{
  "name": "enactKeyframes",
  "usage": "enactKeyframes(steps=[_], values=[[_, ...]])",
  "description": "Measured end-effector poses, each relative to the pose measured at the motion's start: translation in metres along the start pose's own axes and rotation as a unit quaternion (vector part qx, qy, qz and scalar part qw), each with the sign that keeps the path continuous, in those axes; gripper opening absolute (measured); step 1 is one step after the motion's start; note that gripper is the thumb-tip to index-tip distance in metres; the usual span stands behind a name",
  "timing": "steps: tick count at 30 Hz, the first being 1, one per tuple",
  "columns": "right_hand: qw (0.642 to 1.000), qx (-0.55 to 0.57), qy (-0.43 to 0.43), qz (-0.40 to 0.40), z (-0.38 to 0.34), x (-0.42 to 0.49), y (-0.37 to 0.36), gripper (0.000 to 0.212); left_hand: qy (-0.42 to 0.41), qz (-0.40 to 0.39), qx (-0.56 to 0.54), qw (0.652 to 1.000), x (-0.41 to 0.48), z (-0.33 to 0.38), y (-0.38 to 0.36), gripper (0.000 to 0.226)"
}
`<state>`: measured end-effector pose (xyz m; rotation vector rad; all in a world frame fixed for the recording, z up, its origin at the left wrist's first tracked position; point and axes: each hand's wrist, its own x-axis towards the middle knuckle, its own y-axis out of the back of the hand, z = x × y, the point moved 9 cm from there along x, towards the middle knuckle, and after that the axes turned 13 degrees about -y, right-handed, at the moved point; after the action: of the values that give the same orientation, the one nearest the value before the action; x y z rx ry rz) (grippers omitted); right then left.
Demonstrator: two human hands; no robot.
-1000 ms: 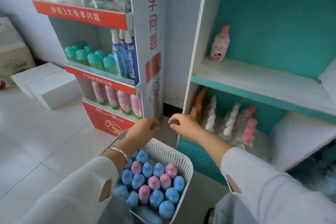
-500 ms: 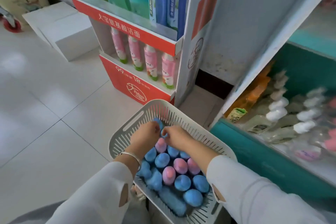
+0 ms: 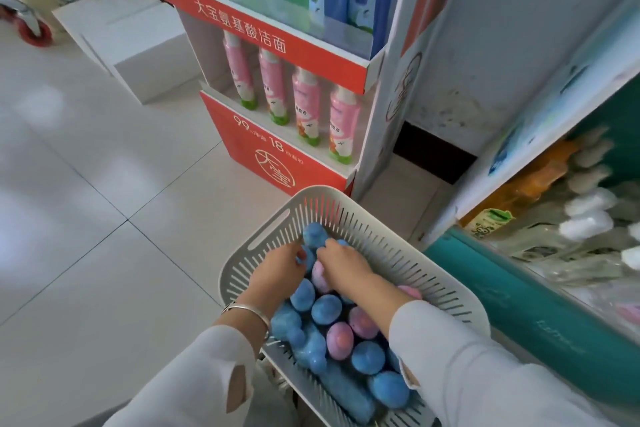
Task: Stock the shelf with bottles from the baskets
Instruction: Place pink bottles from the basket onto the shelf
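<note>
A white slotted basket [image 3: 388, 239] sits low in front of me, packed with several upright bottles with blue caps [image 3: 326, 309] and pink caps [image 3: 340, 340]. Both hands are down inside its far end. My left hand [image 3: 277, 276], with a silver bangle on the wrist, curls its fingers round a blue-capped bottle [image 3: 313, 236]. My right hand [image 3: 343, 267] is beside it, fingers curled over a pink-capped bottle [image 3: 319, 278]. The teal shelf [image 3: 519, 308] stands just right of the basket.
The shelf's lowest level holds an orange bottle [image 3: 519, 194] and several clear bottles with white caps [image 3: 585, 222]. A red and white display stand [image 3: 277, 156] with pink bottles rises behind the basket. White boxes [image 3: 135, 45] lie on the tiled floor at the left.
My hands dropped from near the shelf into the basket and now close on bottles at its far end. My view tilted down and moved closer.
</note>
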<state>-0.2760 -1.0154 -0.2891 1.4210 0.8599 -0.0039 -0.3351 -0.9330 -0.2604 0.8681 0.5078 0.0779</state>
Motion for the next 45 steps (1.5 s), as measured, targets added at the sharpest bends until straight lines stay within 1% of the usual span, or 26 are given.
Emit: enactKeyframes(steps=[2, 4, 7, 9, 12, 15, 17, 20, 22, 24, 26, 28, 30, 33, 35, 36, 37, 40, 43, 45], values=[[0.999, 0.035, -0.013, -0.005, 0.012, -0.006, 0.016, 0.026, -0.017, -0.017, 0.004, 1.000, -0.005, 0.009, 0.001, 0.034], [0.997, 0.074, -0.012, -0.005, 0.022, -0.018, 0.039, 0.029, -0.058, -0.046, 0.020, 0.997, -0.014, 0.028, 0.001, 0.042], [0.993, 0.110, 0.040, 0.012, 0.027, -0.047, 0.085, 0.027, -0.112, -0.076, 0.032, 0.990, -0.030, 0.062, 0.006, 0.054], [0.986, 0.155, 0.067, 0.009, 0.031, -0.071, 0.115, 0.029, -0.137, -0.063, 0.019, 0.988, -0.038, 0.082, 0.016, 0.062], [0.965, 0.245, 0.090, -0.010, 0.041, -0.108, 0.155, 0.028, -0.180, -0.048, -0.009, 0.983, -0.055, 0.117, 0.036, 0.065], [0.928, 0.359, 0.100, -0.015, 0.054, -0.145, 0.190, 0.026, -0.185, -0.018, -0.073, 0.980, -0.078, 0.147, 0.059, 0.064], [0.899, 0.427, 0.096, 0.011, 0.066, -0.168, 0.211, 0.027, -0.193, 0.014, -0.143, 0.971, -0.093, 0.167, 0.074, 0.062], [0.845, 0.523, 0.097, 0.051, 0.088, -0.199, 0.234, 0.026, -0.199, 0.006, -0.208, 0.958, -0.117, 0.199, 0.084, 0.048], [0.806, 0.581, 0.096, 0.059, 0.102, -0.219, 0.242, 0.024, -0.199, 0.001, -0.230, 0.952, -0.133, 0.220, 0.087, 0.042], [0.770, 0.626, 0.091, 0.083, 0.116, -0.240, 0.251, 0.025, -0.209, 0.011, -0.237, 0.949, -0.148, 0.241, 0.093, 0.041], [0.749, 0.643, 0.083, 0.136, 0.133, -0.262, 0.265, 0.027, -0.228, 0.028, -0.252, 0.940, -0.160, 0.262, 0.098, 0.040], [0.752, 0.629, 0.069, 0.185, 0.146, -0.284, 0.277, 0.029, -0.239, 0.049, -0.278, 0.929, -0.170, 0.282, 0.103, 0.040], [0.767, 0.609, 0.045, 0.200, 0.158, -0.301, 0.283, 0.032, -0.248, 0.071, -0.308, 0.916, -0.178, 0.302, 0.106, 0.041], [0.788, 0.591, 0.025, 0.168, 0.174, -0.313, 0.282, 0.041, -0.270, 0.115, -0.330, 0.897, -0.186, 0.333, 0.114, 0.041], [0.804, 0.573, 0.022, 0.159, 0.188, -0.319, 0.282, 0.045, -0.290, 0.135, -0.317, 0.893, -0.189, 0.355, 0.119, 0.042], [0.806, 0.570, 0.021, 0.160, 0.196, -0.323, 0.283, 0.047, -0.302, 0.137, -0.301, 0.894, -0.190, 0.367, 0.120, 0.044], [0.802, 0.574, 0.019, 0.163, 0.205, -0.327, 0.286, 0.047, -0.313, 0.135, -0.280, 0.897, -0.190, 0.380, 0.120, 0.048], [0.778, 0.600, 0.026, 0.187, 0.231, -0.339, 0.302, 0.047, -0.342, 0.114, -0.237, 0.902, -0.190, 0.420, 0.121, 0.058], [0.754, 0.615, 0.023, 0.230, 0.259, -0.346, 0.323, 0.048, -0.370, 0.085, -0.241, 0.893, -0.187, 0.456, 0.123, 0.065], [0.737, 0.622, 0.010, 0.264, 0.280, -0.343, 0.339, 0.045, -0.389, 0.086, -0.235, 0.887, -0.180, 0.474, 0.130, 0.063]])
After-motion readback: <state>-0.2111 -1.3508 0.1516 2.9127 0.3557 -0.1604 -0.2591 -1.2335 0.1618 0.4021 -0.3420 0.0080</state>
